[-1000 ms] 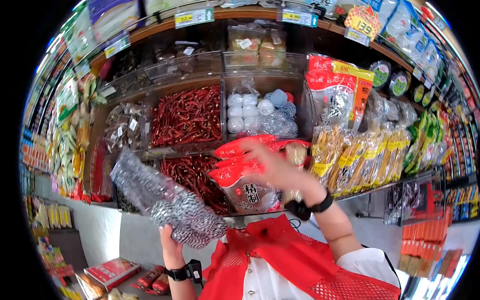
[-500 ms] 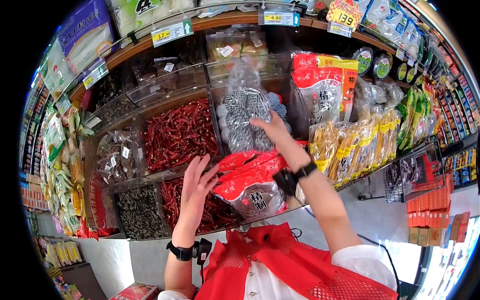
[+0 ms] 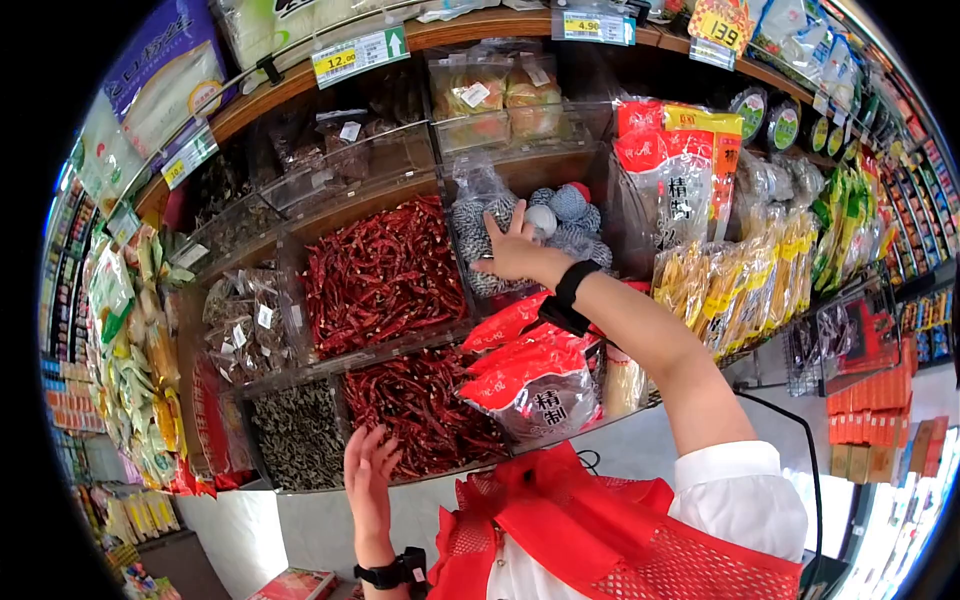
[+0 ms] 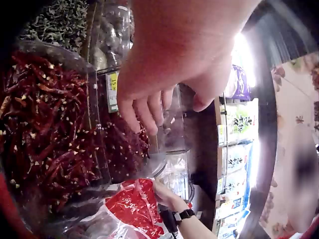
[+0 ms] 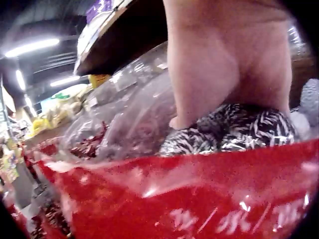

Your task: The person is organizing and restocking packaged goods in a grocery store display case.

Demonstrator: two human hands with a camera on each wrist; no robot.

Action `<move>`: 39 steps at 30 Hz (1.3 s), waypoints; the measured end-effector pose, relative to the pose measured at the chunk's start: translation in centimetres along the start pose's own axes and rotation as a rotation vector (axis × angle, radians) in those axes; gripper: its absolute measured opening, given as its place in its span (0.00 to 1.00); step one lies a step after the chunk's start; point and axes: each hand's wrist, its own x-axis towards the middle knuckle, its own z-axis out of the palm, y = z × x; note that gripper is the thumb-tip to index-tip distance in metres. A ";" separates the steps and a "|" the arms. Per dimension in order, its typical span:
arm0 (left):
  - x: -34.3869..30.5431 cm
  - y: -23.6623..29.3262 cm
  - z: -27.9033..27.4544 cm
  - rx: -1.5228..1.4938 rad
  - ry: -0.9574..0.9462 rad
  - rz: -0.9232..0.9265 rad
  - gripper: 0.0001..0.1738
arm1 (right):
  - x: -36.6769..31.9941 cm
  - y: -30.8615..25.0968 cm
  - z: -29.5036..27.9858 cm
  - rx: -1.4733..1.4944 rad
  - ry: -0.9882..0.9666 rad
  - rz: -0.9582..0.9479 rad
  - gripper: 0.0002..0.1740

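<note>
My right hand (image 3: 520, 252) lies with spread fingers on a clear plastic bag of black-and-white twine balls (image 3: 468, 222) in a divided bin at the back. Close up in the right wrist view, the striped balls (image 5: 261, 130) show under the hand, its fingertips mostly hidden. Blue-grey and white balls (image 3: 572, 205) sit to the right in that same compartment. My left hand (image 3: 368, 485) hangs with loosely bent fingers near the front edge of the dried red chillies (image 3: 420, 415), holding nothing.
Red-topped bags (image 3: 540, 375) stand in front of the twine compartment, beneath my right forearm. More dried chillies (image 3: 385, 275) fill the bin to its left. Packs of yellow sticks (image 3: 735, 280) line the right side. A shelf edge with price tags (image 3: 360, 58) runs above.
The bag of black-and-white twine balls went from my left hand into the back compartment. My right hand moved onto it; my left hand let go and drew back toward the front.
</note>
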 end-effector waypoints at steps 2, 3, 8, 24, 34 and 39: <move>0.5 -0.8 -0.1 -0.060 -0.006 -0.027 0.33 | 1.3 0.7 -0.3 0.070 0.053 -0.004 0.50; 0.6 -1.2 0.1 -0.092 -0.009 -0.048 0.32 | 1.8 1.1 -0.4 0.127 0.098 -0.027 0.48; 3.7 -1.5 2.9 -0.007 -0.179 -0.052 0.31 | 0.6 1.8 -2.1 0.188 0.143 -0.003 0.45; -5.2 -11.1 33.5 -0.056 -0.421 0.038 0.32 | -58.5 42.9 15.5 0.685 0.634 0.635 0.41; -11.6 -20.0 70.5 -0.151 -0.853 -0.217 0.26 | -86.5 61.3 16.9 0.999 0.957 1.289 0.35; -14.0 -25.0 89.5 -0.120 -1.005 -0.241 0.23 | -90.1 72.2 19.5 0.993 0.893 1.292 0.37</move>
